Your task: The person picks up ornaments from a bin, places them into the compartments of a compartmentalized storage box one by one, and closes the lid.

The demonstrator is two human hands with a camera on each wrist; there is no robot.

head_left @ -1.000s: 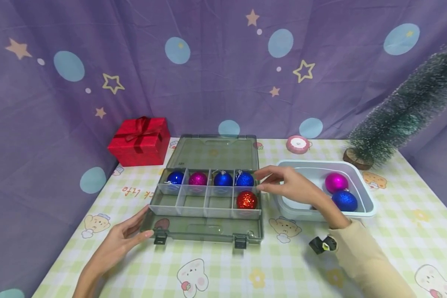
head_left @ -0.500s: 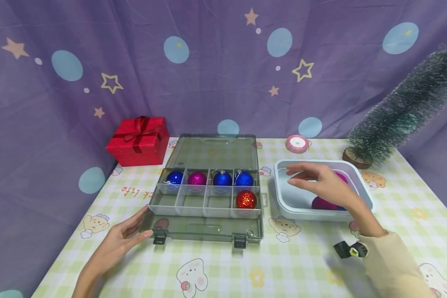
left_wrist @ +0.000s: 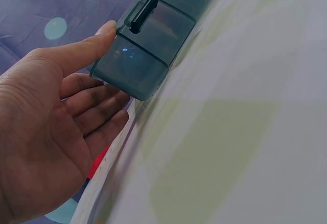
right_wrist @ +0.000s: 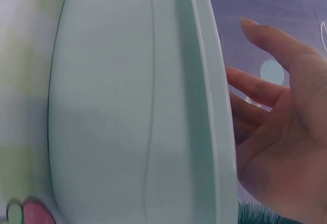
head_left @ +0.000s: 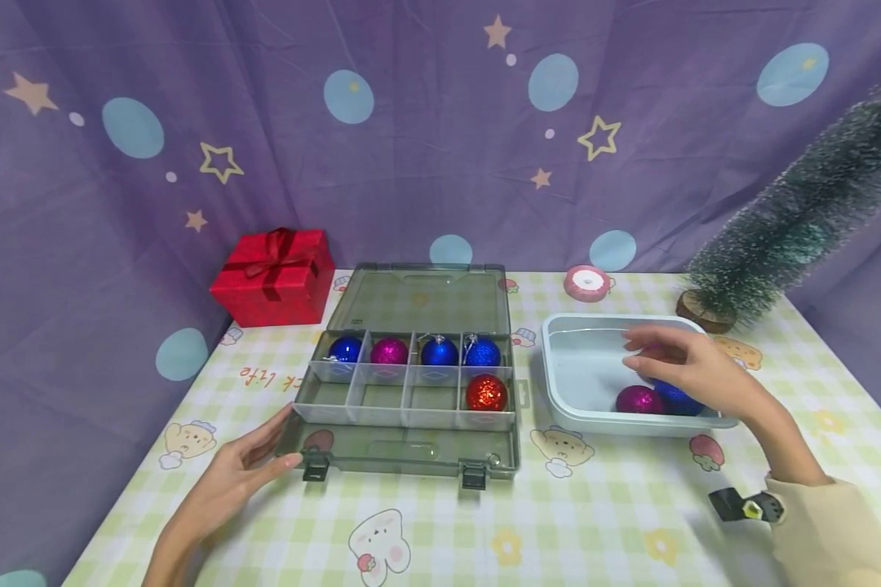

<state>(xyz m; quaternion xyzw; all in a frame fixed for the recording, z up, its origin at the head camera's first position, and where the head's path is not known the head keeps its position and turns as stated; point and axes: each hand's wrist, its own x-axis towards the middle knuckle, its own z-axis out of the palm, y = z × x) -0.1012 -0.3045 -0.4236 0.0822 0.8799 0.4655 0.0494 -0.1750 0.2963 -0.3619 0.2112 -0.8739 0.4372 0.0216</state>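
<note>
right hand [head_left: 705,377] over tub [head_left: 582,367] — fingers apart, contact unclear, left hand [head_left: 231,477] relaxed against case [head_left: 352,450] — 5 baubles [head_left: 486,394] inside

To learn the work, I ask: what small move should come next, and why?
Perhaps lower the right hand to pinch the near magenta ball: the hand hovers over the tub, holding nothing, and three small slots in the box look empty.

Divided case [head_left: 404,447] left of basin [head_left: 583,367], baubles [head_left: 487,395] in both, spool [head_left: 587,283] behind basin.
</note>
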